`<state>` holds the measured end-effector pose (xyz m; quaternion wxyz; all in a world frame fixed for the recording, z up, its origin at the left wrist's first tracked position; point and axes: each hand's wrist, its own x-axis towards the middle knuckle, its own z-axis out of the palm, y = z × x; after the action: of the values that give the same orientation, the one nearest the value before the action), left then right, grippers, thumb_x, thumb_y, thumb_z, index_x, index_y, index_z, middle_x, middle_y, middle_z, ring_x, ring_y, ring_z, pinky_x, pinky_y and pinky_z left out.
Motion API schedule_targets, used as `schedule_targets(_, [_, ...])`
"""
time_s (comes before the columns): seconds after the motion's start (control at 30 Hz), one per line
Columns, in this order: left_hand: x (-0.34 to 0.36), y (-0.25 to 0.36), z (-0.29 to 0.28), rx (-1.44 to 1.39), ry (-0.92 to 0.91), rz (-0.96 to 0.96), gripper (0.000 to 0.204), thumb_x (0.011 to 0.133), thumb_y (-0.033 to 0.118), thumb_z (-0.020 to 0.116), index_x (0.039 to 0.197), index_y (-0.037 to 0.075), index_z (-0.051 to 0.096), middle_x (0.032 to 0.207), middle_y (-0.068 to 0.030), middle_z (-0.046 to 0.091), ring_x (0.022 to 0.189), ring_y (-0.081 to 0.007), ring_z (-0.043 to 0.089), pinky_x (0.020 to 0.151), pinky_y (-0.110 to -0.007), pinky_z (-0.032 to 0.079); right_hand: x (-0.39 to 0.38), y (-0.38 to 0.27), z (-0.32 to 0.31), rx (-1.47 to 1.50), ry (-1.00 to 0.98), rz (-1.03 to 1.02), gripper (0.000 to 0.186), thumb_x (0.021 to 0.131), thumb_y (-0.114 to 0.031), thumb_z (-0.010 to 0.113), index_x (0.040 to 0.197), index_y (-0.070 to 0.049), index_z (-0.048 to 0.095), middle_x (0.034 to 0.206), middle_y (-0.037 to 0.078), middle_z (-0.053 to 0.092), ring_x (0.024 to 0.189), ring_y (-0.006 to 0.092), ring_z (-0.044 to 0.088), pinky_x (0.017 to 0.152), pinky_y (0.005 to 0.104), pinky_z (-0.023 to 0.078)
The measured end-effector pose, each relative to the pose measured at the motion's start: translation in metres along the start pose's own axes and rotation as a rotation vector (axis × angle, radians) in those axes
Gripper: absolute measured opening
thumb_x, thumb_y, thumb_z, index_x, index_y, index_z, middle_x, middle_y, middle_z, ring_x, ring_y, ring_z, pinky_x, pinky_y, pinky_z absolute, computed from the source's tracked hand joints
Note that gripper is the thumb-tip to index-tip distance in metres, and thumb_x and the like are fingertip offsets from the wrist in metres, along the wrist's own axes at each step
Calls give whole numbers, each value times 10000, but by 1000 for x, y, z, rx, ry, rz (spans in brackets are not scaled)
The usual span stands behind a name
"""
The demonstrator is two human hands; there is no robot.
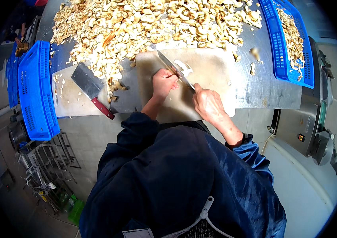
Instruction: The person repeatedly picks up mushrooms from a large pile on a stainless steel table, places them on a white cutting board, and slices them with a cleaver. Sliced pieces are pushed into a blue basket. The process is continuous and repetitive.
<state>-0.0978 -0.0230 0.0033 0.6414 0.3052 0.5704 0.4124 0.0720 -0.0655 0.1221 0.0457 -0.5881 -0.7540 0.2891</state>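
My right hand [211, 105] is closed round the handle of a long narrow knife [184, 79], its blade slanting up and left over a pale cutting board [218, 69]. Against the blade's left side, my left hand [163, 84] is curled with fingers pressed together on a brownish mushroom piece, mostly hidden by the fingers and blade. Thin white slices [185, 67] lie on the board just right of the blade. Beyond the board spreads a large heap of cut, cream-coloured mushroom pieces [136, 29].
A cleaver [87, 81] with a red handle rests on a second board [67, 104] to the left. A blue basket [38, 95] stands at the steel table's [255, 93] left end. At the right, another blue basket [276, 59] holds mushroom pieces. Someone's hand shows far left.
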Motion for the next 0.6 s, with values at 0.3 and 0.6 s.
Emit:
schedule_targets(0.3, [0, 0, 0, 9, 24, 2, 121, 816, 15, 628, 749, 31, 529, 666, -80, 614, 514, -151, 612, 461, -239, 482, 7, 1, -4, -23, -22, -41, 131, 836, -74, 527, 910, 33, 513, 586, 222, 567, 601, 401, 611, 588, 476, 486])
schedule_targets(0.6, [-2, 3, 5, 2, 65, 7, 115, 785, 8, 637, 741, 8, 530, 633, -84, 617, 473, -142, 593, 437, -250, 488, 21, 0, -1, -17, 18, -94, 126, 817, -62, 524, 886, 43, 519, 611, 233, 585, 607, 402, 616, 591, 477, 490])
